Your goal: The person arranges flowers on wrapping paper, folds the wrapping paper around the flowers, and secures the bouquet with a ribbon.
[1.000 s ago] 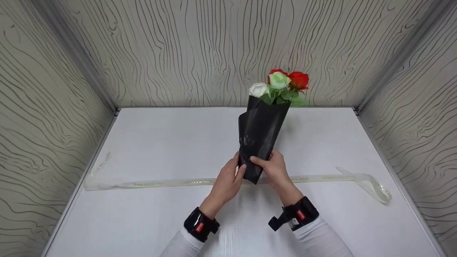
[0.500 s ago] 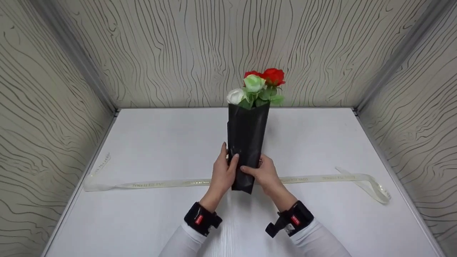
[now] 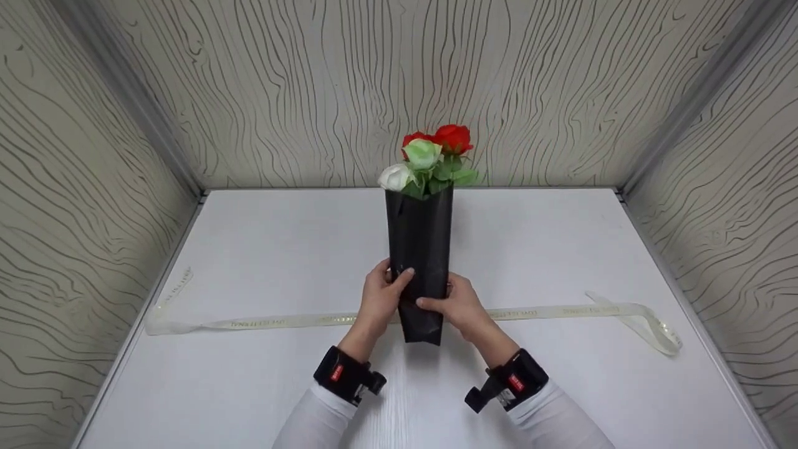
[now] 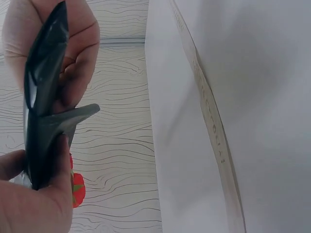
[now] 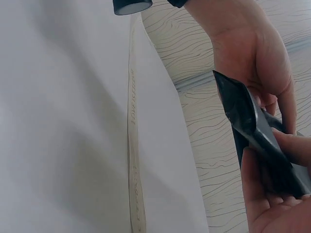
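White tabletop [image 3: 262,249] boxed in by wood-grain walls [image 3: 324,81] on three sides, that's what I'm looking at from the head cam. Both hands are on a bouquet wrapped in black paper [image 3: 419,249], which stands pretty much upright over the middle of the table.

Left hand [image 3: 381,300] has its fingers curled round the left edge of the wrap, thumb across the front. Right hand [image 3: 458,305] does the same from the other side, thumb lying over the front of the wrap just below the left thumb. So it's a two-handed pinch on the lower third: most of the wrap and all the flowers sit above the grip, and only a short pointed tail of paper sticks out below the hands, toward me.

Flowers at the top: two red roses [image 3: 452,137], a pale green one [image 3: 422,153] and a white one [image 3: 395,177], with some leaves.

On the left wrist cam the wrap [image 4: 41,116] is squeezed flat between thumb and fingers, folded edge facing the lens. Right wrist cam shows the same thing, with the paper [image 5: 252,126] clamped between that hand's fingers and thumb.

A long cream ribbon [image 3: 280,321] lies flat across the table behind the hands, running left to right. Whether the wrap's tail touches the table or hangs just above it, I honestly can't tell from these angles.
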Available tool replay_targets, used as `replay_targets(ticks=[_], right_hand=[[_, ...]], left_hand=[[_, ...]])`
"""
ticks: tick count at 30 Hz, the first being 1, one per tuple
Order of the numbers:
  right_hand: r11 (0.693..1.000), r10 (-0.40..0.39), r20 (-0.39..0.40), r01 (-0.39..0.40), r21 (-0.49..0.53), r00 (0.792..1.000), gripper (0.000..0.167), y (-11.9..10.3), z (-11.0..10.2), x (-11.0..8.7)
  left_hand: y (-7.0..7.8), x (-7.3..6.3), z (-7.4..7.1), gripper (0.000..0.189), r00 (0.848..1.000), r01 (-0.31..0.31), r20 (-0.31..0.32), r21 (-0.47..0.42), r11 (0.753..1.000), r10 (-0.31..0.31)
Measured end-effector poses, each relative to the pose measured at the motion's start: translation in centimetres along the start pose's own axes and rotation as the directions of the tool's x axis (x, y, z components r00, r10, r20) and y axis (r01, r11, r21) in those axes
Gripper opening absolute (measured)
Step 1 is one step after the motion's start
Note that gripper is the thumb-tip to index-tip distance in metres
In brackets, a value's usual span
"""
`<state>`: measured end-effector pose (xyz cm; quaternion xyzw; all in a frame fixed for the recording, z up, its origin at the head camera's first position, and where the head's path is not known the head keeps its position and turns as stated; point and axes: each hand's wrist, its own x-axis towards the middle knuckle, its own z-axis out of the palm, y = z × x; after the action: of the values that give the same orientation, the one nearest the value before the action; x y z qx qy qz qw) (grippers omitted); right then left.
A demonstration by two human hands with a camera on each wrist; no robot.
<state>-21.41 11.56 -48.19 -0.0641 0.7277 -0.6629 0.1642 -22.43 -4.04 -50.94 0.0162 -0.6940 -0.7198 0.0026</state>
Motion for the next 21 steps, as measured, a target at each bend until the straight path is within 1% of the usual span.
replay_targets(ticks=[3,5,8,10,13,15,18,20,21], right_hand=[[1.000,-0.010,0.020,0.011,-0.027,1.000,0.046,0.1,-0.3,0.1],[0.999,-0.023,0.042,0.024,-0.024,0.999,0.046,0.4,-0.5,0.2],[1.000,-0.025,0.060,0.026,-0.009,0.998,0.047,1.2,-0.8,0.7],[0.999,-0.032,0.065,0.033,-0.015,0.997,0.048,1.9,-0.9,1.1],[0.995,-0.042,0.035,0.045,-0.089,0.999,0.048,2.6,-1.0,1.4],[0.989,-0.054,0.015,0.055,-0.140,0.998,0.049,2.7,-1.0,1.4],[0.980,-0.054,-0.022,0.048,-0.194,0.998,0.054,2.8,-1.2,1.2],[0.978,-0.049,-0.055,0.037,-0.207,0.997,0.058,2.8,-1.3,1.2],[0.980,-0.039,-0.067,0.025,-0.198,0.997,0.060,2.8,-1.4,1.1]], left_hand=[[0.0,0.1,-0.1,0.050,0.999,0.025,0.037,-0.020,0.999,-0.024],[-0.1,0.2,-0.1,0.047,0.998,0.043,0.056,-0.052,0.998,-0.040],[-0.3,0.2,-0.1,0.041,0.997,0.046,0.062,-0.101,0.994,-0.040],[-0.4,0.1,-0.1,0.037,0.999,0.035,0.046,-0.130,0.991,-0.029],[-0.6,0.0,0.0,0.031,1.000,0.003,0.010,-0.146,0.989,-0.002],[-0.7,-0.1,0.1,0.027,1.000,-0.019,-0.016,-0.146,0.989,0.017],[-0.6,-0.1,0.2,0.024,0.998,-0.052,-0.044,-0.144,0.988,0.046],[-0.5,-0.2,0.2,0.024,0.996,-0.072,-0.057,-0.146,0.987,0.065],[-0.4,-0.2,0.2,0.025,0.996,-0.079,-0.063,-0.148,0.986,0.070]])
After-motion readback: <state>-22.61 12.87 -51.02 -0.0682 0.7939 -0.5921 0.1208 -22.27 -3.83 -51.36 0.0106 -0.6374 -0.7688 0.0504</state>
